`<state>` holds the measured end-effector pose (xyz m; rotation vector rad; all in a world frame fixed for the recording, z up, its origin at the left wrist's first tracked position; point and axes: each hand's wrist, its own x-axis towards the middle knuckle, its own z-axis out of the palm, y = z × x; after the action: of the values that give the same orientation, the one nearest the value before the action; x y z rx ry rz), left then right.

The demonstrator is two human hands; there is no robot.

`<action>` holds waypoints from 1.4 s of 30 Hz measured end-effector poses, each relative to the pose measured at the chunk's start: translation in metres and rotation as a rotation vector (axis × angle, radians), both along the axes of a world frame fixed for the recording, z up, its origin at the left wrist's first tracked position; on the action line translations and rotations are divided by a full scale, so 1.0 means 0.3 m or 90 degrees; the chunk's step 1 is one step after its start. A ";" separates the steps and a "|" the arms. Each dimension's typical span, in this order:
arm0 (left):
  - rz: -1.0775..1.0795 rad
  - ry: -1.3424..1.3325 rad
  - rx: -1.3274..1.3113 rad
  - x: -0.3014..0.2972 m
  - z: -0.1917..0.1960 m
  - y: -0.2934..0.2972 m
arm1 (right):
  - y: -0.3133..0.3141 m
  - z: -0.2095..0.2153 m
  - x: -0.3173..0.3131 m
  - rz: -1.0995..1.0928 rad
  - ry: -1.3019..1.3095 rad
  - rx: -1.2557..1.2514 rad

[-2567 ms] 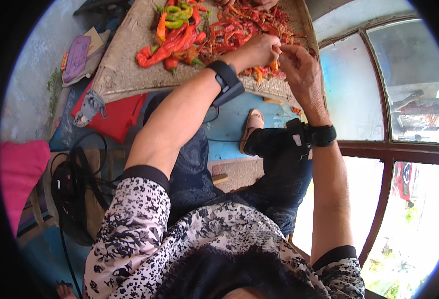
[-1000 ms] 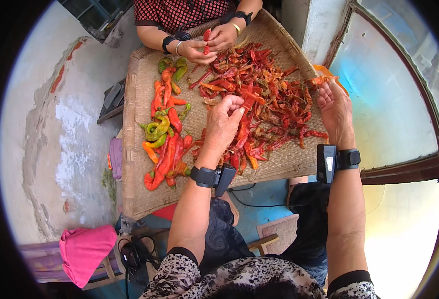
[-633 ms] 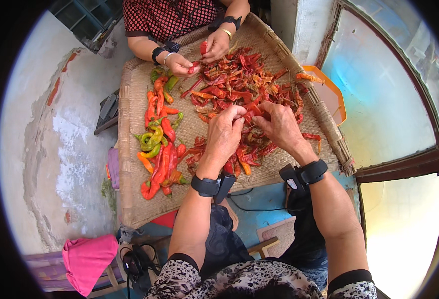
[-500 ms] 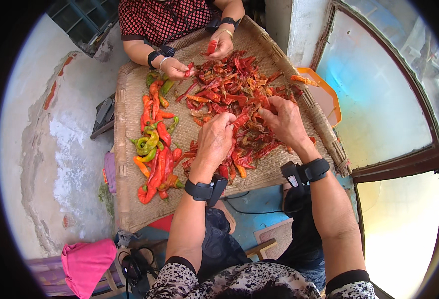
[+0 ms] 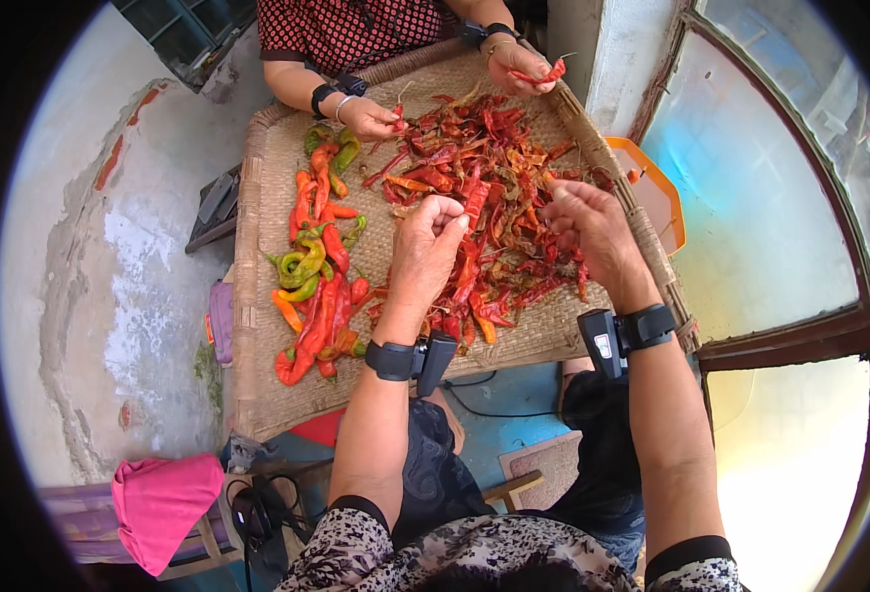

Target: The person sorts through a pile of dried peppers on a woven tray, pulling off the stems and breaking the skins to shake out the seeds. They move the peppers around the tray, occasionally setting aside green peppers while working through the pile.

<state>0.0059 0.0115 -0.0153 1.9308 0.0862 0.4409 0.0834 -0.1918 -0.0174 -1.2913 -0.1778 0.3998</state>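
A loose heap of dried red chili peppers (image 5: 504, 148) covers the middle and right of a woven tray (image 5: 395, 390). My left hand (image 5: 423, 252) pinches a flattened dried red chili pepper (image 5: 475, 197) between thumb and forefinger, just above the heap. At the heap's right side, my right hand (image 5: 598, 237) has its fingers curled and the thumb drawn in. Whatever its fingertips hold, if anything, is too small to make out. Fresh red and green peppers (image 5: 316, 261) lie along the tray's left side, apart from both hands.
Across the tray, another person (image 5: 356, 35) holds a red chili in each hand. An orange-rimmed tray (image 5: 667, 192) stands beyond the right edge, near frosted window panes (image 5: 751, 178). A pink cloth (image 5: 163, 508) and a black cable (image 5: 267, 513) are at the lower left.
My right hand has moved slightly right, away from my left, which still holds the chili. The other person's left hand has swung right with a chili to the tray's rim.
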 end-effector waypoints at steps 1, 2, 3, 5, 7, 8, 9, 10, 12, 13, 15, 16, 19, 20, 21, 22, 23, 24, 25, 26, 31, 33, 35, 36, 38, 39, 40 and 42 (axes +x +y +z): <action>-0.016 0.014 -0.006 0.001 0.001 -0.008 | 0.018 -0.009 -0.006 0.070 -0.006 -0.079; -0.026 0.018 -0.023 0.006 -0.009 -0.012 | 0.040 -0.013 -0.025 0.129 -0.039 -0.122; -0.022 0.020 -0.020 0.006 -0.010 -0.013 | 0.069 -0.016 -0.047 0.193 -0.073 -0.160; -0.043 -0.002 -0.068 0.009 -0.011 -0.024 | 0.107 -0.002 -0.089 0.260 -0.042 -0.133; -0.052 -0.004 -0.079 0.011 -0.005 -0.035 | 0.136 -0.026 -0.088 0.278 -0.058 -0.118; -0.049 -0.008 -0.075 0.016 -0.012 -0.038 | 0.142 -0.025 -0.088 0.246 -0.085 -0.149; -0.048 -0.013 -0.070 0.020 -0.015 -0.042 | 0.148 -0.023 -0.089 0.212 -0.112 -0.181; -0.055 -0.010 -0.068 0.013 -0.012 -0.039 | 0.159 -0.033 -0.093 0.191 -0.105 -0.167; -0.049 -0.010 -0.064 0.006 -0.016 -0.043 | 0.162 -0.040 -0.088 0.172 -0.086 -0.107; -0.039 -0.006 -0.058 0.012 -0.019 -0.048 | 0.155 -0.038 -0.091 0.143 -0.091 -0.095; -0.061 0.002 -0.072 0.017 -0.016 -0.035 | 0.149 -0.032 -0.091 0.142 -0.085 -0.103; -0.055 0.019 -0.069 0.005 -0.016 -0.039 | 0.144 -0.029 -0.088 0.142 -0.073 -0.115; -0.050 0.039 -0.075 -0.010 -0.008 -0.039 | 0.117 -0.020 -0.082 0.091 -0.056 -0.081; -0.022 0.037 -0.067 -0.016 -0.006 -0.030 | 0.103 -0.026 -0.064 0.069 -0.046 -0.049; 0.008 0.036 -0.060 -0.022 -0.007 -0.020 | 0.084 -0.005 -0.054 0.029 -0.037 -0.011; 0.019 0.014 -0.052 -0.021 -0.009 -0.009 | 0.052 0.010 -0.034 0.001 -0.046 0.015; 0.019 0.016 -0.053 -0.020 -0.007 -0.009 | 0.009 -0.007 0.004 -0.033 -0.021 0.115; 0.015 0.019 -0.074 -0.013 -0.004 -0.009 | -0.023 0.009 0.027 -0.092 0.009 0.225; 0.011 0.023 -0.096 -0.010 -0.003 -0.011 | -0.061 -0.004 0.048 -0.153 0.068 0.316; 0.014 0.037 -0.129 -0.021 0.013 -0.021 | -0.062 0.000 0.041 -0.176 0.106 0.314; -0.048 0.038 -0.075 0.005 0.000 0.013 | 0.103 0.023 -0.063 0.095 0.035 -0.031; -0.116 0.062 -0.119 0.006 0.019 -0.018 | 0.137 -0.003 -0.085 0.178 -0.035 -0.043; -0.129 0.067 -0.084 -0.002 0.012 -0.011 | 0.159 -0.022 -0.091 0.171 -0.059 -0.057; -0.106 0.079 -0.012 -0.006 0.015 0.002 | 0.178 0.007 -0.085 0.153 -0.013 -0.005; -0.096 0.089 0.061 -0.011 0.038 0.001 | 0.123 -0.017 -0.052 0.096 -0.034 -0.026; -0.092 0.057 0.087 -0.020 0.028 -0.003 | 0.094 -0.011 -0.035 0.058 -0.024 -0.001; -0.096 0.115 0.215 -0.047 0.065 0.001 | 0.078 0.005 -0.025 -0.001 0.034 0.046; -0.091 0.086 0.445 -0.084 0.051 0.001 | 0.000 -0.013 0.027 -0.077 0.086 0.275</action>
<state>-0.0194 0.0119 0.0000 2.6319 -0.1377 0.2581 0.0916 -0.1917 -0.0213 -0.8421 -0.0656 0.3218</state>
